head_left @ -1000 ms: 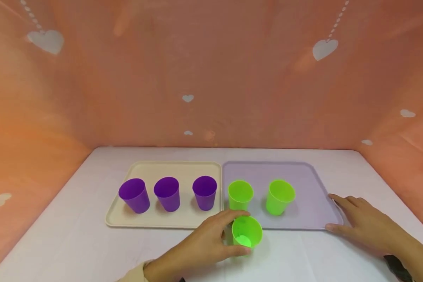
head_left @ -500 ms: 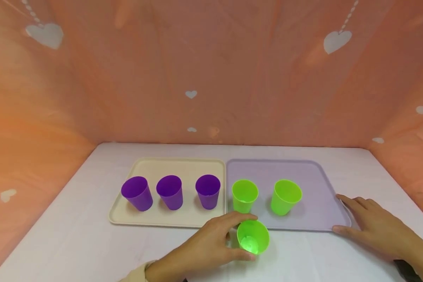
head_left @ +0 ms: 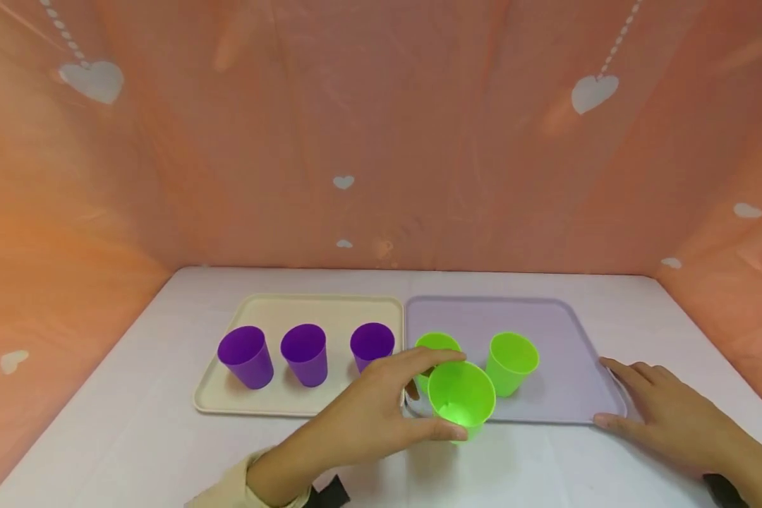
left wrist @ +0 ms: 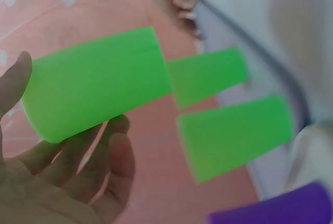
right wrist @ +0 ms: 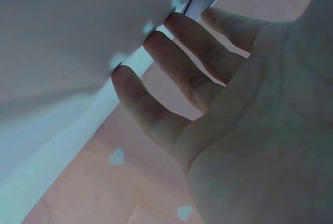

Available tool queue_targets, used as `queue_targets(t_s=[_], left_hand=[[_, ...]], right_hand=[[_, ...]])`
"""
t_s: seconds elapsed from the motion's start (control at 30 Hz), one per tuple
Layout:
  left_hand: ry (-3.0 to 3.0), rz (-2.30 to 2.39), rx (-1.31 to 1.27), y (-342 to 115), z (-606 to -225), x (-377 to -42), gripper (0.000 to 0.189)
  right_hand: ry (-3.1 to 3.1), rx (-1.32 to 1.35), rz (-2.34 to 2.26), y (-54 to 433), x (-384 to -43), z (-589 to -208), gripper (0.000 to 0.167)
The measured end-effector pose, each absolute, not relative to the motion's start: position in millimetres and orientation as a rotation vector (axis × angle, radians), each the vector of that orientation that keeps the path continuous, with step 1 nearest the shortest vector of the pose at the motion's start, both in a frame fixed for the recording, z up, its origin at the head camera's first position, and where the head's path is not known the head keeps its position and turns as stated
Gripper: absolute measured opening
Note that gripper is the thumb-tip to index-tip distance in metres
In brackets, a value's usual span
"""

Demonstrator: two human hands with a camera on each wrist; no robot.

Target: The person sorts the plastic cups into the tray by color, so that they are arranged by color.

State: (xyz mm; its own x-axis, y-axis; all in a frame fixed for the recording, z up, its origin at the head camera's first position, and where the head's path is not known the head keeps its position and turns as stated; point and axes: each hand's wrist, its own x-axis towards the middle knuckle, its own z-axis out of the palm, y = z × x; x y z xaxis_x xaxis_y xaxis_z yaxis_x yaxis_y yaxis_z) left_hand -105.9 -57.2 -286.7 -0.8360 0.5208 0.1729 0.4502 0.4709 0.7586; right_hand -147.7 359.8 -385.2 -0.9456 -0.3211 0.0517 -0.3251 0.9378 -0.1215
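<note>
My left hand (head_left: pixel 381 402) grips a green cup (head_left: pixel 462 392) between thumb and fingers, above the front edge of the lilac tray (head_left: pixel 565 331). In the left wrist view the held cup (left wrist: pixel 99 81) shows from the side, clear of the table. Two more green cups stand on the lilac tray: one (head_left: pixel 437 341) partly hidden behind my left hand, the other (head_left: pixel 511 363) just right of it. My right hand (head_left: pixel 667 416) rests at the tray's right edge, thumb and fingertips touching its rim. In the right wrist view its fingers (right wrist: pixel 182 62) are spread and fairly straight.
A cream tray (head_left: pixel 267 310) adjoins the lilac tray on the left. Three purple cups stand on it in a row: the left (head_left: pixel 248 360), the middle (head_left: pixel 305 356) and the right (head_left: pixel 373 342). Orange fabric (head_left: pixel 381 141) with white hearts walls the white table (head_left: pixel 133 437).
My left hand has lifted the green cup off the table and moved it forward to the lilac tray's front edge. The right hand has stayed at the tray's edge.
</note>
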Motion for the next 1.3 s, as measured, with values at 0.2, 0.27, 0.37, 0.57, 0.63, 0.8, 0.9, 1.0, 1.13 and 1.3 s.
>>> queue_targets(t_s=[0.2, 0.27, 0.37, 0.57, 0.63, 0.8, 0.9, 1.0, 1.13, 1.3], left_hand=[[2.685, 1.383, 0.903, -70.3, -263.9, -116.8, 0.067], [2.696, 1.404, 0.883, -73.3, -259.8, -119.6, 0.068], [2.705, 1.423, 0.829, -74.8, -256.2, -121.8, 0.069], [2.701, 1.446, 0.816, -69.4, -255.7, -124.6, 0.066], [2.693, 1.463, 0.832, -65.8, -255.6, -126.1, 0.066], [2.659, 1.486, 0.877, -54.7, -253.7, -133.3, 0.065], [2.555, 1.533, 0.876, -46.4, -251.9, -138.7, 0.064], [2.426, 1.584, 0.835, -36.8, -251.1, -142.9, 0.063], [2.367, 1.602, 0.799, -22.2, -251.5, -146.8, 0.061], [2.374, 1.592, 0.79, 1.0, -251.4, -152.4, 0.062]], right_hand=[[-3.108, 0.484, 0.183, 360.4, -148.3, -383.1, 0.089], [-3.11, 0.483, 0.193, 360.2, -147.9, -383.4, 0.089], [-3.106, 0.485, 0.205, 359.9, -148.0, -383.8, 0.088], [-3.094, 0.492, 0.213, 360.1, -148.0, -384.6, 0.088], [-3.093, 0.493, 0.212, 360.3, -147.6, -384.5, 0.088], [-3.088, 0.497, 0.222, 360.6, -147.0, -383.6, 0.088], [-3.094, 0.489, 0.216, 360.8, -147.5, -383.4, 0.087], [-3.102, 0.483, 0.209, 360.4, -148.0, -383.3, 0.088], [-3.096, 0.497, 0.229, 360.4, -147.7, -382.9, 0.087], [-3.092, 0.496, 0.219, 360.6, -146.9, -382.5, 0.088]])
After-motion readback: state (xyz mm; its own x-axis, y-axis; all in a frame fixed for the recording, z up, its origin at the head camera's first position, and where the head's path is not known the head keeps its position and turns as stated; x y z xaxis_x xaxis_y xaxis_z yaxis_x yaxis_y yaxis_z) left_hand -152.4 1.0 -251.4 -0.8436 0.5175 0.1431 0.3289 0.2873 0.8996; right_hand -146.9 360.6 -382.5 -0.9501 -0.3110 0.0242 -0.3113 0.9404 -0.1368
